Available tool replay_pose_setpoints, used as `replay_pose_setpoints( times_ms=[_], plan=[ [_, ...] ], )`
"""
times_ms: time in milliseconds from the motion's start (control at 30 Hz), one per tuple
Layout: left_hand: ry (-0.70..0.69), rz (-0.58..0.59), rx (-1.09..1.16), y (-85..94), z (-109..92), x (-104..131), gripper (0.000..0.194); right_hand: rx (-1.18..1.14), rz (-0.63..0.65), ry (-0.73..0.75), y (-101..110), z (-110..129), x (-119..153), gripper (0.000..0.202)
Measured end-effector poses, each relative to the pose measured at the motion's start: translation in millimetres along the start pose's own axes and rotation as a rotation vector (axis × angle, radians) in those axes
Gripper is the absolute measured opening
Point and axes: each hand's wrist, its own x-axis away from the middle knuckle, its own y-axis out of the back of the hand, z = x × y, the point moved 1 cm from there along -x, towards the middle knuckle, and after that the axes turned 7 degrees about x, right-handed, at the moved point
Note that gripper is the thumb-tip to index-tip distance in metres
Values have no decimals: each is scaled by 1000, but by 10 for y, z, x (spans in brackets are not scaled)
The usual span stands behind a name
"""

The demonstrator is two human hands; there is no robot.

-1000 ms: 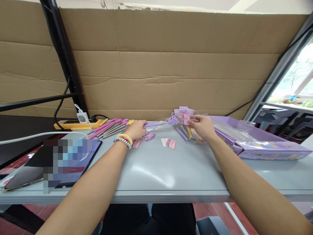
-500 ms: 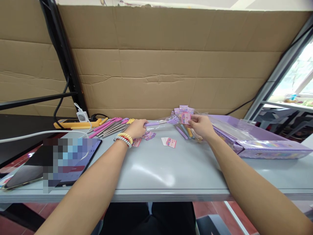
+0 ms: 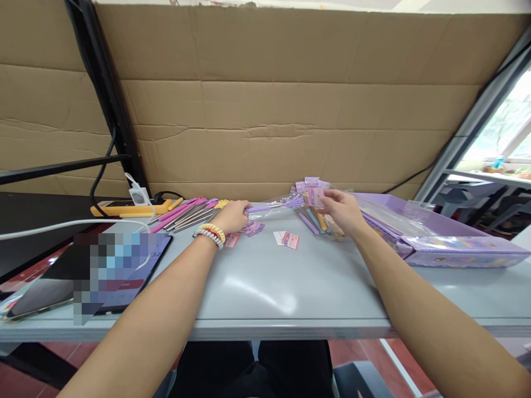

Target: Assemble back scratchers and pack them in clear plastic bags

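Observation:
My left hand [image 3: 233, 216] is closed round the handle of a purple back scratcher [image 3: 259, 209], its hand-shaped head pointing right inside a clear plastic sleeve [image 3: 279, 205]. Between the thumb and fingers of my right hand [image 3: 343, 209] is a small pink printed card [image 3: 315, 197], held upright by the scratcher's head. Behind and below that card lie bagged scratchers with coloured handles [image 3: 309, 221] and purple header cards [image 3: 312, 181]. Left of my left hand, several unwrapped scratchers with silver rods [image 3: 191, 217] are fanned out. Loose cards [image 3: 287, 240] rest on the grey table [image 3: 265, 282].
At the right stands an open purple box [image 3: 460, 251] with clear plastic in it. A tablet [image 3: 136, 276] and a phone [image 3: 45, 282] lie at the left front. Behind them are a yellow device [image 3: 128, 208], a white charger [image 3: 140, 194] and its cable. A cardboard wall [image 3: 290, 110] closes off the back.
Both hands keep almost the same place and grip. The pink card in my right hand has tilted slightly and shows paler; the view has shifted a little.

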Motion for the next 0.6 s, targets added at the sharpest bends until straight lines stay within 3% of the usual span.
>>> replay_pose_setpoints(
  times_ms=[400, 600],
  plan=[
    [-38, 186, 230, 56, -159, 79, 24, 323, -221, 2, 102, -11, -23, 11],
    [60, 382, 423, 50, -189, 115, 14, 324, -202, 80, 72, -41, -23, 23]
  ],
)
